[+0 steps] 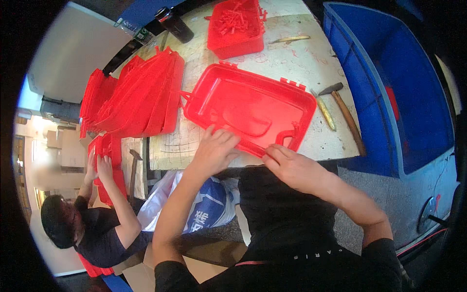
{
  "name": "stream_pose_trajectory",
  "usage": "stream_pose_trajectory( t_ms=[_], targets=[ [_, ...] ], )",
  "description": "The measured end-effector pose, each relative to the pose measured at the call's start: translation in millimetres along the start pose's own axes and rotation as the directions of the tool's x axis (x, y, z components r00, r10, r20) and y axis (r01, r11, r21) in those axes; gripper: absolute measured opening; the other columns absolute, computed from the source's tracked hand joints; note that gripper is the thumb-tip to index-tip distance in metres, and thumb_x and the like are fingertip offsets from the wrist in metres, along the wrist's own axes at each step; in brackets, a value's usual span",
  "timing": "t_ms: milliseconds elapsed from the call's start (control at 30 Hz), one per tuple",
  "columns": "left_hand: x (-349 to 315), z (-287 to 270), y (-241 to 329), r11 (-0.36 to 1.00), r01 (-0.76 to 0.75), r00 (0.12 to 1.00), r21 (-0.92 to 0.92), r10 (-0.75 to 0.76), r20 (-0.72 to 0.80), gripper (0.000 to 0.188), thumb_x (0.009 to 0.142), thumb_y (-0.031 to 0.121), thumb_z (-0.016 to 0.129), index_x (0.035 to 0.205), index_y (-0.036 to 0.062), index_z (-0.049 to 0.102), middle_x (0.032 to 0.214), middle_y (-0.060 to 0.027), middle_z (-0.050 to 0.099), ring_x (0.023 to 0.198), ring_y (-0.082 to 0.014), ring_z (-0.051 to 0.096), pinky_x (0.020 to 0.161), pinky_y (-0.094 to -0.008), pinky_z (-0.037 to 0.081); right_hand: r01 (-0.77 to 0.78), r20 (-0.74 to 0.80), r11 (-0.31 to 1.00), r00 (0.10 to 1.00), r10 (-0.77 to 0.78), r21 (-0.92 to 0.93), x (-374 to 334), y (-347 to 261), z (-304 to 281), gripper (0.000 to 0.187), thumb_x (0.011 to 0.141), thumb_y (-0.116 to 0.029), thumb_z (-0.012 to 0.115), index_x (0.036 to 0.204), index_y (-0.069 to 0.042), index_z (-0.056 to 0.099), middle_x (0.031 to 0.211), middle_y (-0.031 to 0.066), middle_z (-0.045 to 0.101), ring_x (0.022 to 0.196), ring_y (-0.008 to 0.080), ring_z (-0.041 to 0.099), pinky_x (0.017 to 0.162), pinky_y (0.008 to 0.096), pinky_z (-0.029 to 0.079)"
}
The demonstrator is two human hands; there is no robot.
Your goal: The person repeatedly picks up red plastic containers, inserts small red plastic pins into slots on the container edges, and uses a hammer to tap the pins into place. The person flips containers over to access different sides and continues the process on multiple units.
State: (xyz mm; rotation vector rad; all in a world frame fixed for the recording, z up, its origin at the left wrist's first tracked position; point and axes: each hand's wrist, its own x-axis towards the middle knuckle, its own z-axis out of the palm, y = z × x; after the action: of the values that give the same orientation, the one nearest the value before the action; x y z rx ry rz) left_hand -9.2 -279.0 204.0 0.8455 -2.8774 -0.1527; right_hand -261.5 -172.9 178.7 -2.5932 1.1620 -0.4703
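Left hand [214, 152] and right hand [294, 168] grasp the red tray [233, 90] at the table's [177, 148] near edge. Best keep it braced flat.

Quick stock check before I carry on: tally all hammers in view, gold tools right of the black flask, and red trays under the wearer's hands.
Hammers: 2
Gold tools: 2
Red tray: 1
Total: 5
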Motion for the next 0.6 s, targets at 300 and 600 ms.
stream_pose_trajectory(
  t_ms=[300, 600],
  targets=[
    [37, -73, 7, 0.978, 0.069, 0.994, -0.195, -0.085, -0.073, 0.017, 0.086, 0.022, 0.074, 0.093, 0.0080, 0.067, 0.088, -0.0072, 0.070, 0.074, -0.0217, 0.067, 0.067, -0.0307, 0.051, -0.141, -0.708, 0.886, 0.551, 0.442, 0.443, -89, -7, -134, 0.041, 0.093, 0.001, 0.048, 0.134, 0.004, 0.051, 0.128, 0.0259, 0.060, 0.112, 0.0349, 0.066, 0.088, 0.0402, 0.059],
    [16, -28, 63, -0.588, -0.173, 0.506, -0.790, -0.741, 0.441, 0.048, 0.101, 0.037, 0.044, 0.132, 0.0013, 0.055, 0.129, -0.0164, 0.063, 0.116, -0.0304, 0.061, 0.102, -0.0463, 0.048, 0.592, -0.287, -0.022, 0.424, 0.859, 0.806, -143, -25, -33, 0.050, 0.089, -0.017, 0.069, 0.130, 0.001, 0.048, 0.092, 0.0078, 0.065, 0.092, 0.0211, 0.064, 0.096, 0.0427, 0.048]
  ],
)
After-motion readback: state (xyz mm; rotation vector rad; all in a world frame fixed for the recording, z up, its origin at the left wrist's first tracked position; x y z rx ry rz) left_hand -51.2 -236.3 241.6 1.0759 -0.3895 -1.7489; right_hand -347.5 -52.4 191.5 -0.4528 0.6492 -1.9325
